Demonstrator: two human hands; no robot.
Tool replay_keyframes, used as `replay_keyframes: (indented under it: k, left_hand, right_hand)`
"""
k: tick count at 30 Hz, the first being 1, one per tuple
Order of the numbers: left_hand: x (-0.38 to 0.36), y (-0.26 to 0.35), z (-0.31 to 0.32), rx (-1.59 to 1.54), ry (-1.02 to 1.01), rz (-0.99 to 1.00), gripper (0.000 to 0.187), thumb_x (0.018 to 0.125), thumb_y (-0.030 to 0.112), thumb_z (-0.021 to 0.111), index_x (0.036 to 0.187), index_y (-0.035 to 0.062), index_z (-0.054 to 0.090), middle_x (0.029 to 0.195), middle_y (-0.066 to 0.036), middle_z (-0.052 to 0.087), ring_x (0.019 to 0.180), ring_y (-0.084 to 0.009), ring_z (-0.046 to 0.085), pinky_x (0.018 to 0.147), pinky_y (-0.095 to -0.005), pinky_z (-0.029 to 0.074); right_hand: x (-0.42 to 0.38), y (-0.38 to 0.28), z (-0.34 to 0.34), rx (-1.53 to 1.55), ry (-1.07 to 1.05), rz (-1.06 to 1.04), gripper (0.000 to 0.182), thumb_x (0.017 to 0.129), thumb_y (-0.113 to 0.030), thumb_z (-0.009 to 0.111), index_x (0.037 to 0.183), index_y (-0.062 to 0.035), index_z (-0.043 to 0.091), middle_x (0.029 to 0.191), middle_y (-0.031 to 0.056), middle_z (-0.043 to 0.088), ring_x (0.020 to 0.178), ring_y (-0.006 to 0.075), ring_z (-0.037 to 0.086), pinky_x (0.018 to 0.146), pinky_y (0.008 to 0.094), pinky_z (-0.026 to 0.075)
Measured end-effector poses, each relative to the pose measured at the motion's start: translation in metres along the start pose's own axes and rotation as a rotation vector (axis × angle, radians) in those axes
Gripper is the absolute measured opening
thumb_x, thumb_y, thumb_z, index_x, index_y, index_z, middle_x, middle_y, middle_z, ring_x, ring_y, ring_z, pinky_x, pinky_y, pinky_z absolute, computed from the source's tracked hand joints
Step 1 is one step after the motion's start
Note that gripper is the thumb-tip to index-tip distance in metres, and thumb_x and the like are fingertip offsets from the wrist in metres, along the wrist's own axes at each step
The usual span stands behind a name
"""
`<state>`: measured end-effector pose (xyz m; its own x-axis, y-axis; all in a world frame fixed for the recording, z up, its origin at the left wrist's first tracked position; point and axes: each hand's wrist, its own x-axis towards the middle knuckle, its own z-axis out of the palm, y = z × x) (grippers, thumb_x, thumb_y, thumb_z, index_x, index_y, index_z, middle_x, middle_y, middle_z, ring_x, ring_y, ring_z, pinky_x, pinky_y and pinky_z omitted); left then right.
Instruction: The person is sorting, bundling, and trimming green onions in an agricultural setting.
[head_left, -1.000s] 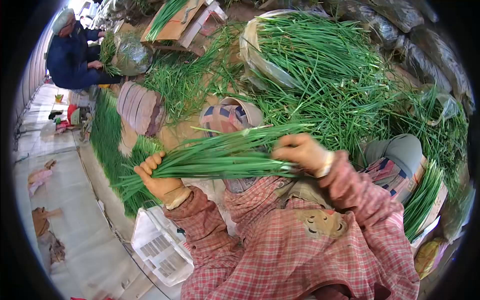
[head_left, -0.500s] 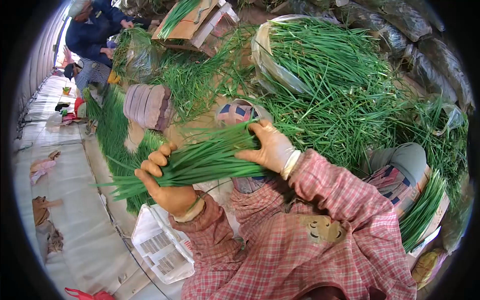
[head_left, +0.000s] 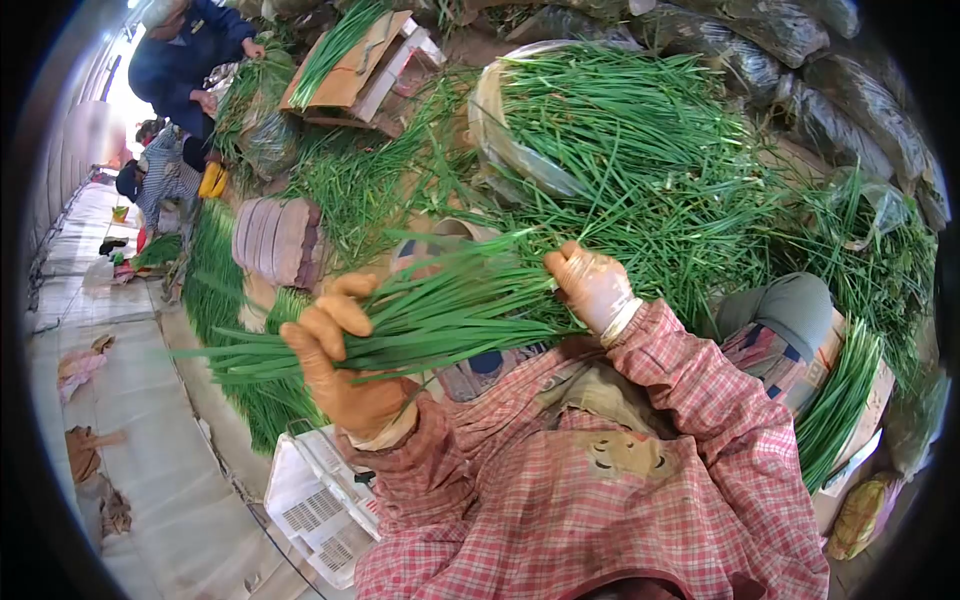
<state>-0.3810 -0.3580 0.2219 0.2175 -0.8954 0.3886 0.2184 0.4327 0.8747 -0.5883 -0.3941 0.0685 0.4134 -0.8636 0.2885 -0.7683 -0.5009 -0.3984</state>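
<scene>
A loose bunch of green chives [head_left: 450, 310] lies across my gloved left hand [head_left: 345, 365], its long leaf tips reaching out to the left. The thumb and fingers of that hand curl around the bunch. At the bunch's right end my gloved right hand [head_left: 592, 290] is closed, its fingertips pinching stalk ends; how many stalks it grips is hidden. Both hands are in front of my checked apron, above my lap. A large heap of chives [head_left: 680, 190] spreads just beyond my right hand.
A plastic sack [head_left: 490, 120] full of chives lies open at the back. On the left are a mauve padded bundle [head_left: 278, 240] and a white plastic crate [head_left: 320, 500]. A co-worker [head_left: 185, 70] handles greens at the upper left. More chives [head_left: 840, 410] lie on a box at the right.
My right hand has moved right, from on top of the bunch to its end, and its fingers have closed. The bunch has fanned out somewhat. My left hand still holds it.
</scene>
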Motion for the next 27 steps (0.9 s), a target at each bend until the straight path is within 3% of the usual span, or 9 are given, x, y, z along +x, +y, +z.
replay_keyframes:
  k: [4, 8, 10, 13, 16, 19, 23, 25, 27]
  left_hand:
    - [-0.002, -0.017, 0.027, -0.143, 0.012, -0.024, 0.042, 0.098, 0.037, 0.027, 0.063, 0.0135, 0.032, 0.060, -0.002, 0.040, 0.077, -0.0227, 0.042, 0.084, -0.0395, 0.035]
    - [-0.009, -0.032, 0.038, -0.181, -0.123, -0.116, 0.041, 0.098, 0.035, 0.031, 0.063, 0.0134, 0.034, 0.059, -0.001, 0.039, 0.073, -0.0213, 0.042, 0.080, -0.0391, 0.037]
    - [-0.009, -0.030, 0.039, 0.133, -0.091, 0.138, 0.041, 0.097, 0.034, 0.032, 0.062, 0.0141, 0.035, 0.059, -0.001, 0.038, 0.069, -0.0201, 0.041, 0.077, -0.0384, 0.037]
    - [0.016, 0.011, 0.015, -0.443, 0.009, -0.017, 0.041, 0.097, 0.032, 0.035, 0.059, 0.0162, 0.033, 0.054, 0.002, 0.034, 0.060, -0.0159, 0.035, 0.072, -0.0352, 0.035]
    - [0.030, 0.031, 0.000, -0.469, -0.061, -0.029, 0.042, 0.097, 0.033, 0.035, 0.058, 0.0171, 0.032, 0.051, 0.004, 0.031, 0.059, -0.0136, 0.032, 0.068, -0.0329, 0.033]
    - [0.033, 0.022, 0.022, -0.420, -0.125, -0.073, 0.044, 0.097, 0.035, 0.033, 0.057, 0.0178, 0.031, 0.050, 0.006, 0.030, 0.058, -0.0124, 0.032, 0.066, -0.0311, 0.031]
    - [0.041, 0.010, 0.064, -0.440, -0.337, -0.165, 0.044, 0.098, 0.033, 0.033, 0.056, 0.0183, 0.029, 0.050, 0.005, 0.030, 0.055, -0.0120, 0.030, 0.064, -0.0308, 0.029]
    - [0.051, 0.010, 0.072, -0.543, -0.469, -0.145, 0.043, 0.097, 0.028, 0.035, 0.056, 0.0183, 0.027, 0.050, 0.005, 0.029, 0.055, -0.0116, 0.027, 0.067, -0.0301, 0.029]
    - [0.069, 0.023, 0.040, -0.664, -0.249, -0.176, 0.043, 0.097, 0.025, 0.032, 0.055, 0.0176, 0.026, 0.050, 0.004, 0.025, 0.052, -0.0115, 0.023, 0.063, -0.0294, 0.027]
  right_hand:
    - [-0.025, 0.043, 0.000, 0.080, -0.163, 0.244, 0.028, 0.070, -0.015, 0.064, 0.093, -0.0081, 0.050, 0.091, 0.0133, 0.054, 0.078, 0.0325, 0.060, 0.064, 0.0428, 0.049]
    - [-0.029, 0.064, 0.003, 0.096, -0.208, 0.545, 0.021, 0.078, -0.019, 0.059, 0.094, -0.0068, 0.053, 0.096, 0.0157, 0.057, 0.087, 0.0332, 0.061, 0.070, 0.0429, 0.049]
    - [-0.036, 0.097, 0.027, 0.098, -0.333, 0.790, 0.019, 0.081, -0.018, 0.054, 0.096, -0.0067, 0.057, 0.098, 0.0175, 0.059, 0.091, 0.0365, 0.059, 0.074, 0.0434, 0.049]
    - [-0.115, 0.194, 0.071, 0.044, -0.510, 1.104, 0.026, 0.086, -0.019, 0.043, 0.096, -0.0044, 0.063, 0.101, 0.0195, 0.062, 0.096, 0.0372, 0.058, 0.081, 0.0425, 0.048]
    - [-0.141, 0.272, 0.106, -0.154, -0.594, 1.010, 0.026, 0.085, -0.018, 0.048, 0.099, -0.0027, 0.064, 0.105, 0.0184, 0.061, 0.097, 0.0336, 0.060, 0.083, 0.0418, 0.049]
    - [-0.011, 0.136, -0.057, -0.322, -0.571, 0.633, 0.048, 0.071, -0.020, 0.069, 0.116, -0.0085, 0.055, 0.115, 0.0160, 0.056, 0.104, 0.0265, 0.056, 0.089, 0.0402, 0.045]
    - [0.104, 0.018, -0.089, 0.777, -0.097, -0.286, 0.061, 0.077, -0.038, 0.061, 0.126, -0.0058, 0.045, 0.117, 0.0171, 0.056, 0.108, 0.0302, 0.053, 0.092, 0.0367, 0.042]
    - [0.111, -0.022, -0.098, 1.273, -0.486, -0.358, 0.058, 0.086, -0.045, 0.052, 0.127, -0.0036, 0.045, 0.119, 0.0161, 0.054, 0.110, 0.0231, 0.051, 0.095, 0.0339, 0.039]
    - [0.108, -0.031, -0.060, 1.523, -0.991, -0.326, 0.059, 0.089, -0.047, 0.048, 0.126, 0.0000, 0.045, 0.124, 0.0128, 0.052, 0.113, 0.0179, 0.046, 0.097, 0.0334, 0.036]
